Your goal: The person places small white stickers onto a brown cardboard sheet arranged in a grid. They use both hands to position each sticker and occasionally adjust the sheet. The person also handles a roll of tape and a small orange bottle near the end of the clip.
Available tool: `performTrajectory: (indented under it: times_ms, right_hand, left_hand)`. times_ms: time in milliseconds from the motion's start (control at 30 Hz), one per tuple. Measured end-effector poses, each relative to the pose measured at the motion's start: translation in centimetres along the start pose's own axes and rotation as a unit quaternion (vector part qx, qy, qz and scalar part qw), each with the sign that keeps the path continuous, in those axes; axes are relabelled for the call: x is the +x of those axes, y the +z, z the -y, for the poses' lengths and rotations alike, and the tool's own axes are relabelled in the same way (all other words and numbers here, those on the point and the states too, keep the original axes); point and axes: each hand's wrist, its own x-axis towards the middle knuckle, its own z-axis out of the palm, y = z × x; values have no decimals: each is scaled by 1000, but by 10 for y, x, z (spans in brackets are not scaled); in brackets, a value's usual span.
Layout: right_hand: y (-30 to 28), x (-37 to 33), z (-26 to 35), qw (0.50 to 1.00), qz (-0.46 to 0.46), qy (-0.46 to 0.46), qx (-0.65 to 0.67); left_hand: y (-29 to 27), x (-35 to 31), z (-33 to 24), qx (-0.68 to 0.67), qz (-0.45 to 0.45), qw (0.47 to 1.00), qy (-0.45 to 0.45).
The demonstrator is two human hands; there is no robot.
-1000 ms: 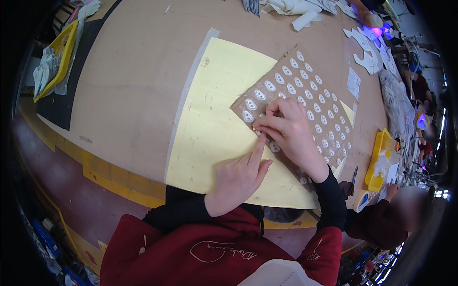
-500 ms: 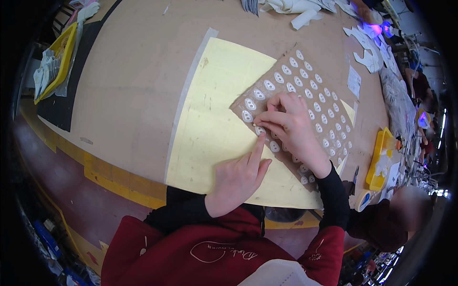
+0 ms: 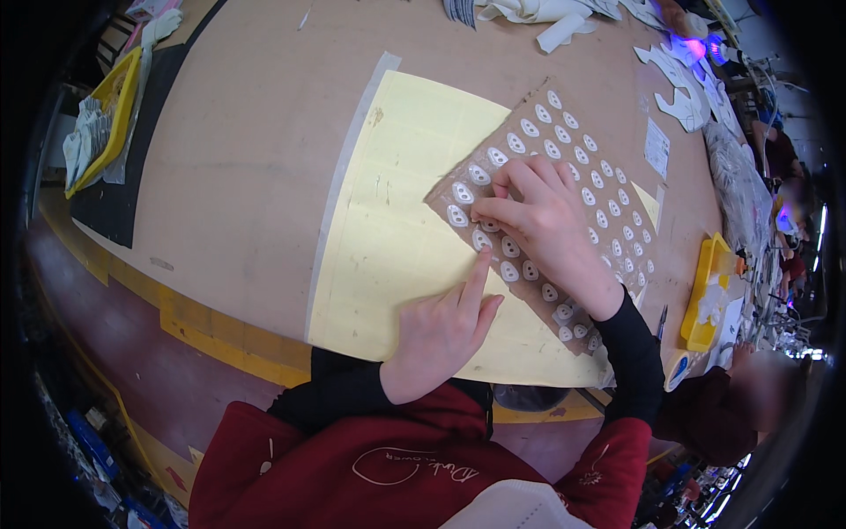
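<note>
A brown sheet (image 3: 443,197) lies at an angle on a pale yellow sheet (image 3: 374,238). Rows of small white teardrop pieces with dark dots cover it. My left hand (image 3: 436,335) has its index finger stretched out, the tip touching the lower edge of one white piece (image 3: 482,240); the thumb stands apart. Just above, my right hand (image 3: 555,225) reaches over the brown sheet with thumb and index finger pinched together near the pieces by its left corner. Whatever sits between those fingertips is hidden. The right hand also covers several pieces in the middle.
Yellow trays stand at the far left (image 3: 132,84) and at the right (image 3: 691,328). White cut pieces (image 3: 679,93) and a clear plastic bag (image 3: 738,189) lie along the right side. A roll of tape (image 3: 677,368) is near a person (image 3: 714,414) at the right.
My right hand has shifted slightly up and right, its forearm swinging outward, and more white pieces show below it. The small yellowish bit at its fingertips no longer shows. My left hand barely moved.
</note>
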Motion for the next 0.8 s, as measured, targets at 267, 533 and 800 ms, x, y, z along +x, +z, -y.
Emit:
performTrajectory:
  times_ms: [267, 533, 800]
  right_hand:
    - [-4, 1, -7, 995, -32, -56, -80]
    - [-23, -6, -19, 822, -256, 279, 425]
    - [-48, -21, -23, 615, -216, 346, 675]
  left_hand:
    - [-3, 0, -1, 15, 17, 1000, 1]
    - [-4, -1, 2, -36, 10, 999, 4]
    - [2, -5, 5, -156, -12, 988, -18]
